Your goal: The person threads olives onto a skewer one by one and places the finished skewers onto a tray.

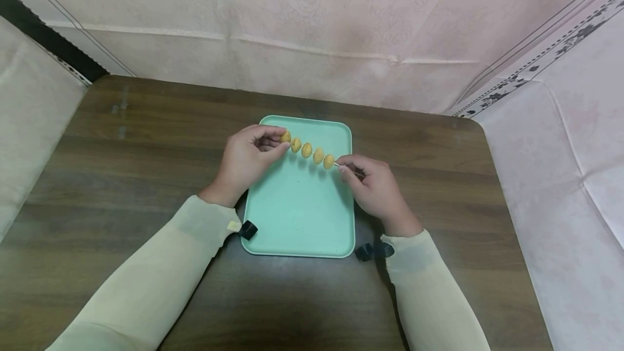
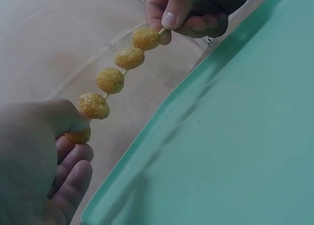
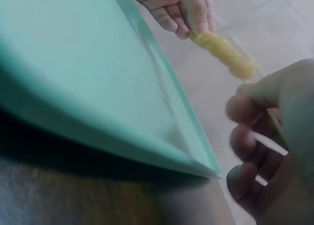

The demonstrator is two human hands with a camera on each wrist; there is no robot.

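Observation:
A thin skewer (image 1: 306, 150) carries several wrinkled, golden-yellow balls in a row, held above the light green tray (image 1: 298, 213). With thumb and fingertips, my left hand (image 1: 246, 157) pinches the ball at the far left end; that ball is partly hidden behind the thumb in the left wrist view. The bare end of the stick (image 1: 337, 164) is gripped between thumb and fingers of my right hand (image 1: 374, 186). Small gaps of pale stick show between some balls (image 2: 109, 81) in the left wrist view. Seen from the right wrist, the balls (image 3: 225, 54) line up closely and look blurred.
The tray lies on a dark brown wooden table (image 1: 161, 177). Pale patterned cloth (image 1: 312, 31) hangs behind the table's far edge and along both sides. Dark wrist devices (image 1: 248, 230) sit at both cuffs, beside the tray's near corners.

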